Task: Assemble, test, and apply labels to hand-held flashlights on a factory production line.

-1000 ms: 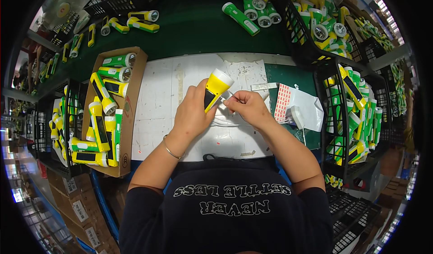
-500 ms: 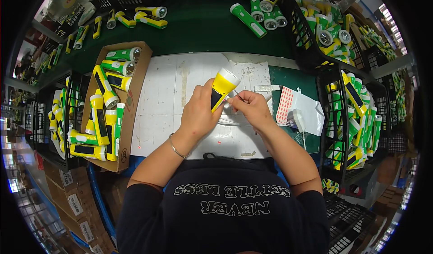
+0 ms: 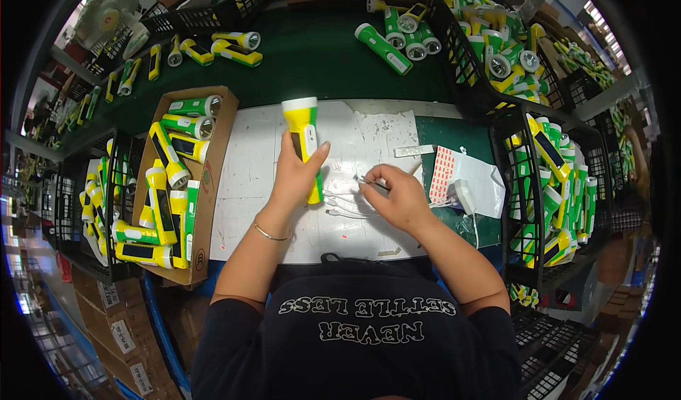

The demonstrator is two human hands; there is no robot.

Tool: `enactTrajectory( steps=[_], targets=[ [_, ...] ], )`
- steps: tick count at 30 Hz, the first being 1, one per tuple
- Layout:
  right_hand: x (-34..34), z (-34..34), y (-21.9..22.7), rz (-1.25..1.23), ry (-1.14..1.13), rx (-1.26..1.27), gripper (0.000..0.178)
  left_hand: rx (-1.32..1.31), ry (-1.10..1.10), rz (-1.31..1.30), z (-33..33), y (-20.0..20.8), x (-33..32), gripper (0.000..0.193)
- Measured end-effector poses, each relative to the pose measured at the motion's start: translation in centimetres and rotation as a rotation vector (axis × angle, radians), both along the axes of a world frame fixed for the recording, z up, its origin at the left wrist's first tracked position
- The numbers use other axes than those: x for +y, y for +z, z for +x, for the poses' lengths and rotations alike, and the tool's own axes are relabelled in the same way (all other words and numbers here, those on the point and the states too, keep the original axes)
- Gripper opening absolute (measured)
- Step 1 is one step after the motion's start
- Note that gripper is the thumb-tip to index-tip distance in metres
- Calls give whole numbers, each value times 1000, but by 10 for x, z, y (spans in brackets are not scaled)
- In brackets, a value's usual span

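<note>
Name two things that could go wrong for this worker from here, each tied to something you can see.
1. The left hand grips the yellow torch near its lower end, head up, so it could tip or slip onto the white mat.
2. Loose thin wires lie under the right hand and its small tool; they might snag.

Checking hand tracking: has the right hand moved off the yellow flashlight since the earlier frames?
Yes. The right hand has dropped away from the yellow flashlight toward the near edge of the white mat, now apart.
</note>
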State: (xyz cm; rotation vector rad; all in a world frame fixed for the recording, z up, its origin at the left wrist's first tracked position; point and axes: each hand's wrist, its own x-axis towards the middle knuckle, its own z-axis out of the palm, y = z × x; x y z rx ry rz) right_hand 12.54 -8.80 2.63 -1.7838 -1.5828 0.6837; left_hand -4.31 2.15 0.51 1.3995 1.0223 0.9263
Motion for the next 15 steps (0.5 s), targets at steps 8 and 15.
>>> enactTrajectory(
  steps=[8, 15],
  targets=[
    [-14, 4, 19, 162, 66, 220, 46, -773, -460, -320, 23, 12, -26, 54],
    [-98, 180, 95, 394, -720, -277, 30, -590, -350, -284, 2, 12, -5, 56]
  ],
)
